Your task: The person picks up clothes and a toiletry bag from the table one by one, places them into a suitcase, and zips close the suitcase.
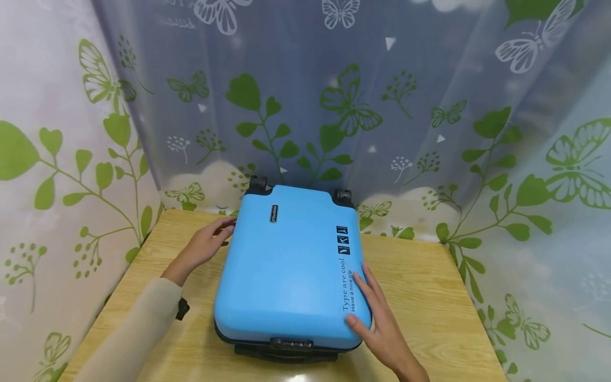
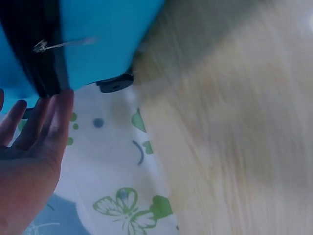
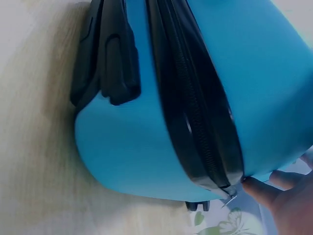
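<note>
Centrally placed on a light wooden table: a bright blue hard-shell suitcase, lying flat, broad face up, wheels pointing away toward the backdrop. Black lettering along its right side, with three small black squares above the words. A black carry handle on the near end, just below a small combination lock.

Left hand resting against the suitcase's left edge, toward the far end, fingers straight and loosely spread, touching the shell without curling round it. Beige sleeve on that arm, with a dark strap at the wrist. From the left wrist view, fingertips lying right against the black zipper band that runs between the two blue halves; a silver zipper pull a little above them, untouched.

Right hand laid flat along the right edge near the near corner, fingers extended up over the lettering, thumb on the rim. Nothing pinched or gripped. From the right wrist view, fingertips touching the suitcase's corner beside the zipper seam, with a small metal pull just by them. Zipper band shut along the length in view.

Behind and on both sides: a pale curtain printed with green leaves and butterflies, hanging close around the table.
</note>
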Motion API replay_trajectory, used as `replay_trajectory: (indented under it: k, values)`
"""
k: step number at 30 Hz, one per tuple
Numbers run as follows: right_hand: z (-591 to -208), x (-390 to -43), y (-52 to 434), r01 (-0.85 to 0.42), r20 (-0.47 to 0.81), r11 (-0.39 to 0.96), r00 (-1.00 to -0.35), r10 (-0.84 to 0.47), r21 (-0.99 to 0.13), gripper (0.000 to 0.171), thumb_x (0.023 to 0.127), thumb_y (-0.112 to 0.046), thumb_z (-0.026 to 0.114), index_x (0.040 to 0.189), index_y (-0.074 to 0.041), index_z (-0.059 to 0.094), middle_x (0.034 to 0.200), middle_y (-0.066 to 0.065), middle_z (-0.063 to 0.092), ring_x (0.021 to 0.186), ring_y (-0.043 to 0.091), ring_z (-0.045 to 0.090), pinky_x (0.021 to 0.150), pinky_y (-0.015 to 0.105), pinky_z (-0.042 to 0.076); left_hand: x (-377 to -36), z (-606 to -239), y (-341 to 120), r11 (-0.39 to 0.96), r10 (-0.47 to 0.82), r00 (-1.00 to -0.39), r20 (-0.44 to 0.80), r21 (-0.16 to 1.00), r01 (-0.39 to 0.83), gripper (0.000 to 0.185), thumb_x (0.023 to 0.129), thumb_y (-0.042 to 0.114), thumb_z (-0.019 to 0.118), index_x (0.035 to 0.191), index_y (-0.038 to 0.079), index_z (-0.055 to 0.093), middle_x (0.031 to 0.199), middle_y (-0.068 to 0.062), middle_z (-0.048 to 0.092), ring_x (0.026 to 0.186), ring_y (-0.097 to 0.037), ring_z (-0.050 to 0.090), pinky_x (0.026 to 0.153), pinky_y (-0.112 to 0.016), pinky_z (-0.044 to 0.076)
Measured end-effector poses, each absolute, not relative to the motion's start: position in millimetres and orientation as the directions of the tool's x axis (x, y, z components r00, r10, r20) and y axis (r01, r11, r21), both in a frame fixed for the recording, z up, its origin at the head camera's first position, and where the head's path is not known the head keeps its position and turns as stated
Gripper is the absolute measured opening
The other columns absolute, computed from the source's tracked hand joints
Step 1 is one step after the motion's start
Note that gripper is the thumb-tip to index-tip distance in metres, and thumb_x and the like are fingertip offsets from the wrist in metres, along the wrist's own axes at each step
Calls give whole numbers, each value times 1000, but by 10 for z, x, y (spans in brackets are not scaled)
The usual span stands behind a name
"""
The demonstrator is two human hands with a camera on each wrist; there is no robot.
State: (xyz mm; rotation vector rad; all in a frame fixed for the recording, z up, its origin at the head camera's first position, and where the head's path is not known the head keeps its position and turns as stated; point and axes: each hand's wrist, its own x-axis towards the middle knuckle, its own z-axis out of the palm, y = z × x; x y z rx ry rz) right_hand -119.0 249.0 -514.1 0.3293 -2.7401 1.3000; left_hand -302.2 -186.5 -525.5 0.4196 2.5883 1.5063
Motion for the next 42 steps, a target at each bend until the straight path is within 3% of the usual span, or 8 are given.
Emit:
replay_trajectory:
  k: [3,8,17,24,28,33,42]
  values:
    - [-5157,-1146,2490,-190,141,582,-982,-129,-791,79,107,-33,71,173,-37,28,185,4,10,168,49,14,121,82,28,-3131,-5185,-1841,412,325,-946,4,899,146,64,120,46,38,172,9,33,174,-22,38,154,-47,46,120,-62,48]
    - [-5178,-1080,2498,-123,87,522,-992,-93,-844,81,109,-33,68,174,-39,20,186,3,7,167,51,13,113,79,43,-3304,-5091,-1800,316,357,-933,-51,946,69,75,117,58,37,176,15,21,180,-19,24,162,-46,33,126,-65,38]
    - [-5259,-956,2532,23,-38,444,-999,-26,-896,84,109,-32,68,176,-35,17,184,13,13,165,53,22,117,75,43,-3556,-5018,-1660,313,372,-919,-134,950,-12,89,111,71,40,178,22,6,185,-13,7,170,-40,15,130,-65,31]
    - [-5305,-891,2521,64,-73,423,-997,-4,-904,95,103,-29,77,176,-36,16,183,12,17,162,53,30,117,74,44,-3636,-4977,-1622,328,363,-916,-169,944,-44,97,108,76,40,178,19,3,185,-11,3,170,-40,12,130,-65,32]
    - [-5321,-873,2479,122,-132,396,-991,1,-910,104,101,-31,80,174,-46,9,185,12,9,163,56,24,114,77,44,-3661,-4998,-1622,308,377,-909,-179,950,-60,97,108,76,41,177,21,1,186,-10,-1,170,-42,10,128,-69,32]
    - [-5354,-861,2444,169,-181,326,-983,-8,-930,113,102,-28,79,174,-46,-6,184,21,-1,161,62,19,111,76,48,-3689,-5031,-1610,275,408,-888,-211,956,-100,96,108,76,39,177,27,-6,185,-11,-5,169,-48,10,127,-73,28]
    - [-5349,-856,2540,212,-212,231,-977,26,-950,103,101,-26,80,176,-40,10,184,15,10,161,54,31,114,65,51,-3620,-5084,-1646,251,413,-887,-206,962,-106,95,109,73,40,176,26,-8,185,-10,-10,169,-49,9,125,-76,28]
